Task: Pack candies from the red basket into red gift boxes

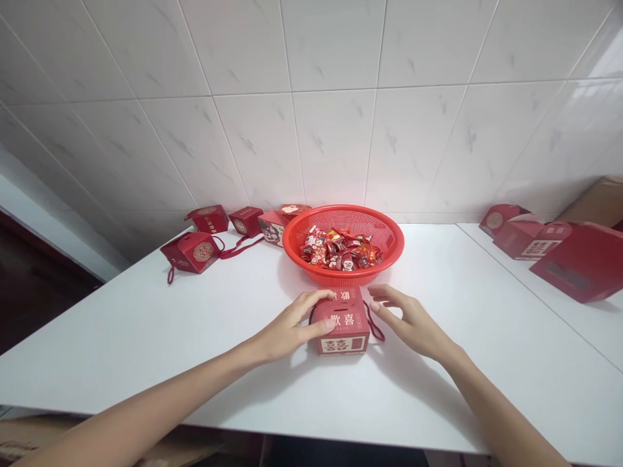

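Person's L hand (291,327) spans red box (346,329), grip unclear; top closed, R cord (374,327) not yet up; R hand (413,322) nearby, fingers parted.

The box (351,331) nearest the front edge of the table (263,408) reads 歡喜 (348,319) on top. Its front shows 囍 (335,345).

On the table (146,344) I observe one box (351,329); at its twelve o'clock, a basket (398,243) containing sweets (341,251); at ten, a box group (195,253); at two, a second group (579,256).
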Demonstrator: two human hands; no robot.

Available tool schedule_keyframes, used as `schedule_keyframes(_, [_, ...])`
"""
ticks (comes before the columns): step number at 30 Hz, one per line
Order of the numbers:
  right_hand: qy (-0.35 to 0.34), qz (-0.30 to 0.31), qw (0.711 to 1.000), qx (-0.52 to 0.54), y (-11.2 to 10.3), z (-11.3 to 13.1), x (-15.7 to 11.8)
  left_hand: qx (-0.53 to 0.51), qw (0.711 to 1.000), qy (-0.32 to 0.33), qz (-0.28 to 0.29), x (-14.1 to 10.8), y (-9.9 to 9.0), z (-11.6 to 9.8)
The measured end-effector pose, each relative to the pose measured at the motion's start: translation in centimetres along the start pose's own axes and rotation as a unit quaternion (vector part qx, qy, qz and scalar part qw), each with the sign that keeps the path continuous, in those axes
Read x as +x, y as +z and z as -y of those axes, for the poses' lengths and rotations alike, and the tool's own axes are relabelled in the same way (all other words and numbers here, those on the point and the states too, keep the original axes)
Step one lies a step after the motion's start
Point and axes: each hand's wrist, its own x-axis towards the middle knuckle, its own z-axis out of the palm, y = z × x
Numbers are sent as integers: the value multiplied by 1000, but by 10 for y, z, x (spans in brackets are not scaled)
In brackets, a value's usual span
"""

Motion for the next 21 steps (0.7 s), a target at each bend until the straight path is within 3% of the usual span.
schedule_keyframes(4, [11,69,997,25,13,-6,3,-3,1000,-11,-15,1,0,2])
schedule_keyframes(8, [24,17,999,23,15,-11,7,0,998,-9,-55,2,2,5])
schedule_keyframes(12, [71,14,978,197,2,1,9,-48,995,-16,-88,5,4,9])
schedule_keyframes(15, [52,-3,955,292,-5,18,8,-86,992,-29,-94,7,6,7])
schedule_keyframes(18, [26,31,957,287,-1,32,7,-109,989,-31,-95,8,5,2])
schedule_keyframes(21, [25,81,973,214,6,40,10,-126,987,-29,-91,6,-1,-7])
